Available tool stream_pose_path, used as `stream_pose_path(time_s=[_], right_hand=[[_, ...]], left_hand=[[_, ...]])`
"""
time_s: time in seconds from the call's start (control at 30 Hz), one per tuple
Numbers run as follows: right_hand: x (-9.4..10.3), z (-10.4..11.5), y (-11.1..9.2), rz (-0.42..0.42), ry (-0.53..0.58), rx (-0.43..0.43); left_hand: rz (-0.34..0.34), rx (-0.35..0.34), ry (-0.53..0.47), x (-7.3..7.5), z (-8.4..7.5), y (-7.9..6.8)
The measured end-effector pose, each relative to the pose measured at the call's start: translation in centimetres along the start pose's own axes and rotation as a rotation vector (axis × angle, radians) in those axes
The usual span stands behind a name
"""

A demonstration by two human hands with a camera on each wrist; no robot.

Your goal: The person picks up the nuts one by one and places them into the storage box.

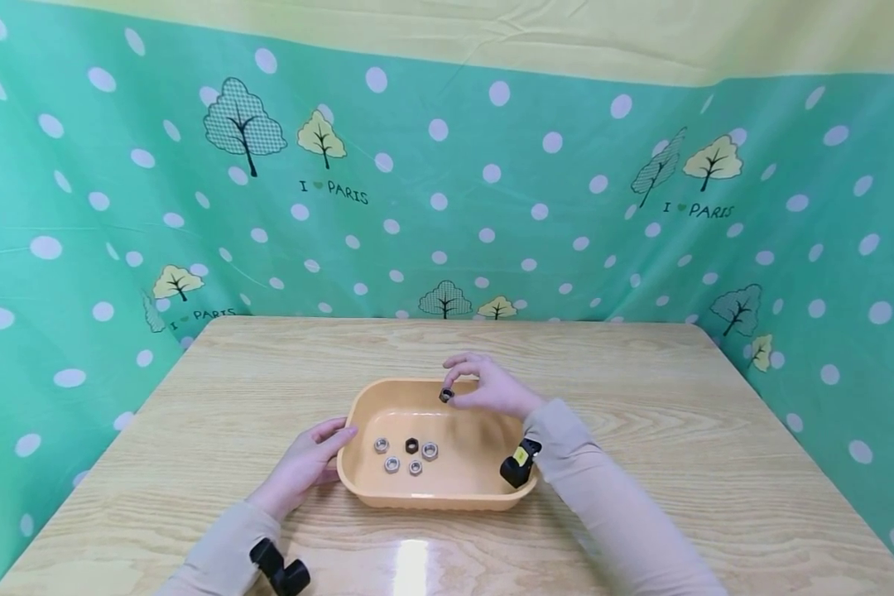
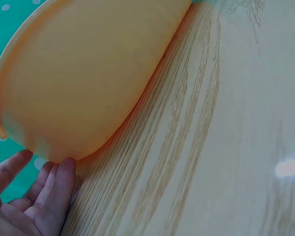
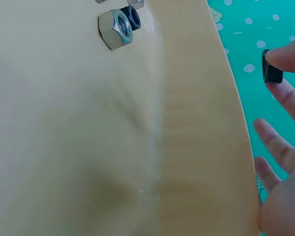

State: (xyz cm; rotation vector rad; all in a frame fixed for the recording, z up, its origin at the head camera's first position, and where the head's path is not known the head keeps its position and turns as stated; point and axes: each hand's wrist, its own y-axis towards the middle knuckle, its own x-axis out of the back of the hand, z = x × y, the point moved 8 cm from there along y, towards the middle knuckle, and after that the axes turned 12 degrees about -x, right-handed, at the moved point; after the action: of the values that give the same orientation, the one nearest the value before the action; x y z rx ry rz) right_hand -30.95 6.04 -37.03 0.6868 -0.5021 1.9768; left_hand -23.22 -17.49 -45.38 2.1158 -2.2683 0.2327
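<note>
An orange, rounded plastic tray (image 1: 462, 500) stands on the table with several hex nuts inside. My left hand (image 1: 313, 463) grips its left end, thumb over the rim and fingers against the outside wall; the left wrist view shows fingertips (image 2: 64, 169) at the tray's underside edge. Between thumb and index finger, my right hand (image 1: 492, 386) pinches a black hex nut (image 3: 273, 67) above the tray's far rim. Its other fingers are spread apart. Lying left of centre on the tray floor are a dark nut (image 1: 412, 445) and several silver nuts (image 1: 430, 451).
A light wood-grain table (image 1: 641, 372) lies under the tray. Green polka-dot cloth (image 1: 492, 207) hangs behind it and along both sides. Each wrist wears a black camera mount (image 1: 520, 465); the right one hangs over the tray's right end.
</note>
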Motion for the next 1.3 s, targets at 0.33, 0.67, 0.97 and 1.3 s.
stream_pose_path(time_s=[0.33,0.67,0.97,1.3], right_hand=[[-0.1,0.0,-0.2,0.005,0.023,0.002],[-0.7,0.7,-0.2,0.071,0.147,0.056],[-1.0,0.8,-0.2,0.087,0.193,0.081],[-2.6,0.7,-0.1,0.218,0.159,0.063]], left_hand=[[-0.003,0.001,0.004,-0.1,-0.1,0.0],[0.005,0.0,0.011,-0.2,-0.2,0.1],[0.004,0.001,0.021,-0.2,-0.1,0.2],[0.01,0.007,0.008,-0.2,-0.2,-0.1]])
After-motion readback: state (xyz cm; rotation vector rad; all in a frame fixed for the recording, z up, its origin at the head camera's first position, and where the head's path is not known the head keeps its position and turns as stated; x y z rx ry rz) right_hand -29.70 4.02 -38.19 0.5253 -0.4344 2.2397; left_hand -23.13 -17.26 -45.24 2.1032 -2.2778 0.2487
